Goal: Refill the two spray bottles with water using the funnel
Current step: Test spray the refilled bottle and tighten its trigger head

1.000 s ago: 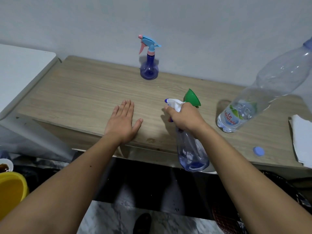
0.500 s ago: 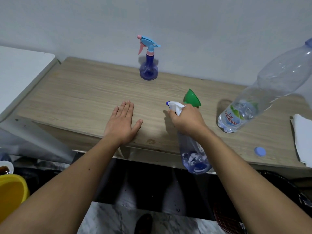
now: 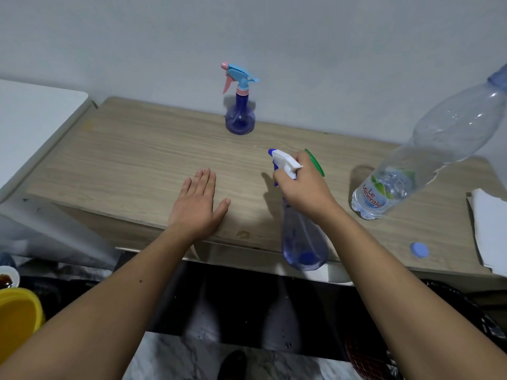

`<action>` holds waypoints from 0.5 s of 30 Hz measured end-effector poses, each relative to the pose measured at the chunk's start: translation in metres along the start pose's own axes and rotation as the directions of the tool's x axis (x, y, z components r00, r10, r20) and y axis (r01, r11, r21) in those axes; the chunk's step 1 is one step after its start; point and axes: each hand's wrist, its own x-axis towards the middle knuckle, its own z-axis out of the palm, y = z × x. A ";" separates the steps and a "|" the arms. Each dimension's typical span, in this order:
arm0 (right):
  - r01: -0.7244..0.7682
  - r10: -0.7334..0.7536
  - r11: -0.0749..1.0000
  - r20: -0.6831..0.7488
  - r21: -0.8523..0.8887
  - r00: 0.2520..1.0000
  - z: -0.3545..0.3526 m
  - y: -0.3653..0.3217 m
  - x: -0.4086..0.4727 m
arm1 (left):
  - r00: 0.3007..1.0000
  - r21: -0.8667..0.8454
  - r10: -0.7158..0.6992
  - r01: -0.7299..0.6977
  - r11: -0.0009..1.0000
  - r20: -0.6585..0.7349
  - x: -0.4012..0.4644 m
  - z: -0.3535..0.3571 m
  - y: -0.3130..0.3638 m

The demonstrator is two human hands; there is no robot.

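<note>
My right hand (image 3: 303,187) grips the neck of a clear spray bottle (image 3: 303,242) with a white trigger head (image 3: 285,163), held in the air over the table's front edge. Its base holds a little bluish water. A green funnel (image 3: 315,164) lies on the table just behind that hand, mostly hidden by it. My left hand (image 3: 197,205) rests flat and open on the wooden table (image 3: 131,160). A second spray bottle (image 3: 239,111), purple with a blue and pink head, stands upright at the back by the wall.
A large clear water bottle (image 3: 417,160), uncapped, stands at the right with little water in it. Its blue cap (image 3: 419,249) lies near the front right edge. White paper (image 3: 491,231) lies at the far right. A yellow bowl (image 3: 16,319) sits low on the left.
My right hand has lifted the clear spray bottle slightly and moved it forward over the table edge, now covering more of the funnel. My left hand has stayed put.
</note>
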 end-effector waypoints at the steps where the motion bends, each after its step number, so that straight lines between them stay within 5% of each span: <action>1: 0.016 -0.016 0.999 -0.003 0.049 1.000 -0.003 -0.001 0.000 | 1.000 -0.007 -0.002 0.002 1.000 -0.001 0.000 -0.001 0.001; 7: 0.163 -0.150 0.973 -0.092 0.166 0.984 -0.017 -0.013 0.008 | 0.991 -0.258 0.124 -0.134 0.957 -0.053 -0.005 -0.013 0.012; 15: 0.305 -0.277 0.880 -0.129 0.363 0.952 -0.031 -0.023 0.018 | 0.963 -0.649 0.225 -0.267 0.712 -0.149 0.013 -0.028 0.078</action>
